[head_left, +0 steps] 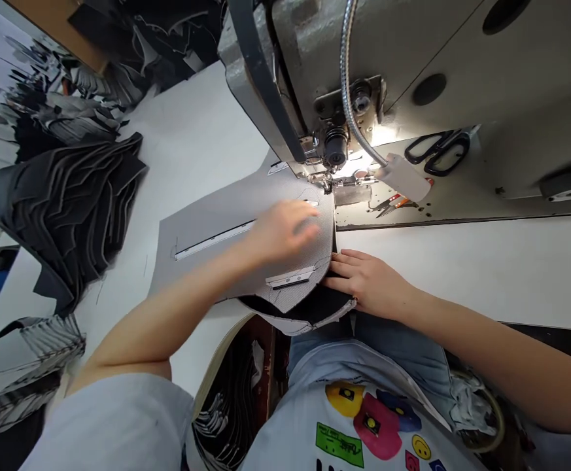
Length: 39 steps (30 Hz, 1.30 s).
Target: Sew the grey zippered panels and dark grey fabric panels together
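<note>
A grey fabric panel [216,209] lies under the head of a sewing machine [337,154], its right edge at the presser foot [327,185]. White zip-like strips [214,241] with dark edges are set in the panel. Over its middle is my left hand [285,229], blurred, with thumb and fingers apart. Below the needle, my right hand [368,281] lies with fingers stretched flat at the panel's right edge, touching the black underside layer [322,302]. Its thumb is hidden. The panel's near part folds over toward my lap.
Black-handled scissors [439,152] and orange-handled thread snips [396,204] lie on the machine bed, right of the needle. A flexible lamp [405,178] hangs close by. Stacked dark fabric pieces [74,209] rest on the white table [191,124] at left; more pieces [233,412] sit in a container below.
</note>
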### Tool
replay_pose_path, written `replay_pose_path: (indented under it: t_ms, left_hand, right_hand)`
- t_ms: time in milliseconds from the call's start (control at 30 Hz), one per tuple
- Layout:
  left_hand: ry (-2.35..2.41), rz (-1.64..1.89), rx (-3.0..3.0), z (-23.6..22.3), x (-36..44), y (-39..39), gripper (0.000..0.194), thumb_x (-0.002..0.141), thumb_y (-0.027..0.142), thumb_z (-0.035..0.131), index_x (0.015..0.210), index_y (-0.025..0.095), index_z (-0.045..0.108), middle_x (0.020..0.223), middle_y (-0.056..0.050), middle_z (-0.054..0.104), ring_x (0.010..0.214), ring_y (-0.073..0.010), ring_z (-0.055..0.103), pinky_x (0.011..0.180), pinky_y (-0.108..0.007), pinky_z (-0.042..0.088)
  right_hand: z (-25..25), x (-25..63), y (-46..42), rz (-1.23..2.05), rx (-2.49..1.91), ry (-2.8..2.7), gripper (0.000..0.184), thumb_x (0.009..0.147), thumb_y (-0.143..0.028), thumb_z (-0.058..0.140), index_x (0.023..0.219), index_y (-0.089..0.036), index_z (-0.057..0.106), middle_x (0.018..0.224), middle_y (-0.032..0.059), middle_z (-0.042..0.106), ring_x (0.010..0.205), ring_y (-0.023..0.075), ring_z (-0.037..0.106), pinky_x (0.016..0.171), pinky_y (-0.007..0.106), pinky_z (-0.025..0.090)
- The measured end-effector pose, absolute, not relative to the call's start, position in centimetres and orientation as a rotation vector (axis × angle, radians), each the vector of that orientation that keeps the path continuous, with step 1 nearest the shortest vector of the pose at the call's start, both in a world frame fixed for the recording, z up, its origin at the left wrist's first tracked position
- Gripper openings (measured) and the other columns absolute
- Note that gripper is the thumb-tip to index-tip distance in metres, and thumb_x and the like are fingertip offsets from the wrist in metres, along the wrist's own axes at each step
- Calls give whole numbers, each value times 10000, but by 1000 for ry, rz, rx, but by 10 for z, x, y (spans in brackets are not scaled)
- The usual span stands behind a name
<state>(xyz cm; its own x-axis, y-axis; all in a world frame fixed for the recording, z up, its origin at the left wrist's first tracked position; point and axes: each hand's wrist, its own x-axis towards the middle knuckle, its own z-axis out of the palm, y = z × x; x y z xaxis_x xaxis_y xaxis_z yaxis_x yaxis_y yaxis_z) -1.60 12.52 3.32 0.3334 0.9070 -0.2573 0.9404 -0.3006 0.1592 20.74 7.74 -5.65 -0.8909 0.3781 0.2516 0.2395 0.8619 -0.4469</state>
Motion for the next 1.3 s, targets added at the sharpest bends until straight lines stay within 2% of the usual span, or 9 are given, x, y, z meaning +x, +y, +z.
replay_pose_path:
  t_ms: [133,233,333,467,633,867,1033,1167,1300]
  left_hand:
    - [1481,-655,2338,29,34,106,866,826,452,521,1568,114,229,1669,-137,182,1205,-340,583,966,-416,486]
    - [1628,-858,2200,29,34,112,979,801,445,529,1607,147,58,1688,-141,-31,1129,-342,639,891,-400,518]
    - [1673,-897,2144,26,22,117,939,858,477,469,1612,178,-5,1688,-126,-70,1160,-333,631,906,-392,520]
    - [1756,-787,2214,17,15,115,724,988,513,300,1615,243,61,1697,-67,25,1220,-328,603,917,-394,528]
    - [1795,-792,2315,12,20,114,623,1031,509,288,1605,316,145,1682,-77,155,1153,-319,648,854,-399,556]
    - [1779,-757,2428,8,15,120,566,1043,455,287,1586,303,242,1651,-119,249,1005,-310,698,782,-423,565]
    - [1770,-657,2584,-1,7,135,517,1032,378,341,1528,237,381,1603,-157,344,1164,-349,616,869,-450,524]
    - [1702,-595,2720,2,6,142,427,1011,250,318,1360,159,546,1424,-170,538,1151,-322,594,840,-416,502]
    - [1644,-700,2581,22,10,126,491,988,434,431,1348,118,538,1167,-167,638,1012,-313,647,728,-376,500]
  right_hand:
    - [-59,210,77,540,-440,-2695,412,795,-191,710,1206,-169,693,1235,135,699,1290,298,565,1118,469,433]
    - [-60,215,76,476,-424,-2654,364,839,-166,657,1200,-199,692,1258,106,696,1297,268,565,1092,434,463]
    - [-59,218,75,459,-438,-2615,331,821,-129,647,1141,-184,706,1222,102,711,1267,260,592,1059,409,500]
    - [-58,218,76,436,-398,-2623,336,798,-111,645,1122,-172,712,1221,110,711,1233,270,616,1045,409,520]
    - [-57,219,75,474,-389,-2655,374,794,-118,650,1163,-139,707,1247,138,700,1286,285,582,1086,421,494]
    - [-58,219,70,563,-417,-2706,494,805,-98,611,1295,-128,658,1388,144,623,1360,290,520,1138,442,443]
    - [-61,214,88,624,-460,-2681,523,792,-105,649,1313,-153,652,1430,163,582,1383,305,493,1169,539,372]
    - [-59,212,112,664,-433,-2657,497,799,-105,655,1289,-182,675,1412,152,599,1386,286,489,1149,501,395]
    - [-46,220,125,860,-372,-2668,399,846,-178,668,1237,-240,711,1412,92,612,1410,303,461,1165,549,350]
